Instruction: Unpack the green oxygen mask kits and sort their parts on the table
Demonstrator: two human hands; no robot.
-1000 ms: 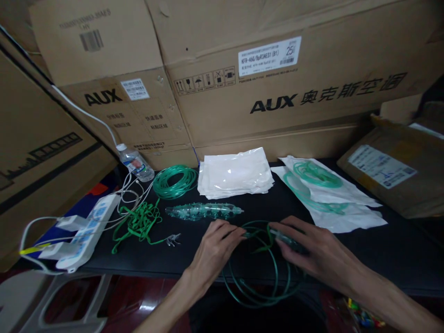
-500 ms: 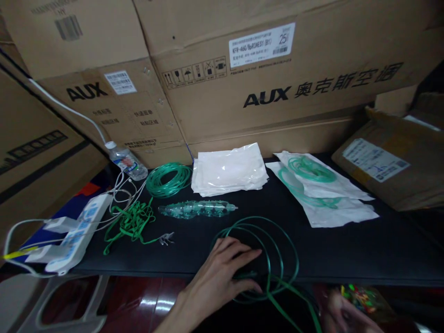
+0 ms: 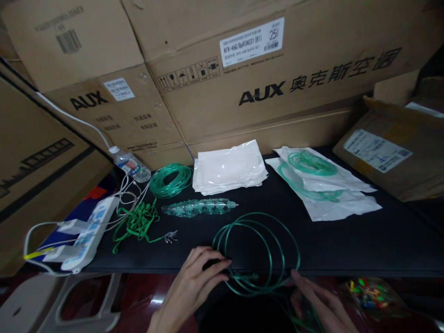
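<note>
A loose coil of thin green plastic tubing lies over the table's front edge, with several loops spread out. My left hand is at the coil's left side, its fingers curled and closed on the tubing. On the coil's lower right, my right hand is closed with its fingertips at the loops. Flat green cord hangs under my right hand, partly hidden. Behind the coil lies a clear greenish plastic piece with bumps. A tangle of green cord with small metal hooks rests left of it.
Another green tubing coil lies near a plastic bottle. White pouches are stacked at the back; more pouches with tubing lie right. A power strip stands left. Cardboard boxes line the back. Colourful small parts sit below right.
My left hand has moved left and down from over the coil to its left side. My right hand has come up from the lower right to the coil's edge.
</note>
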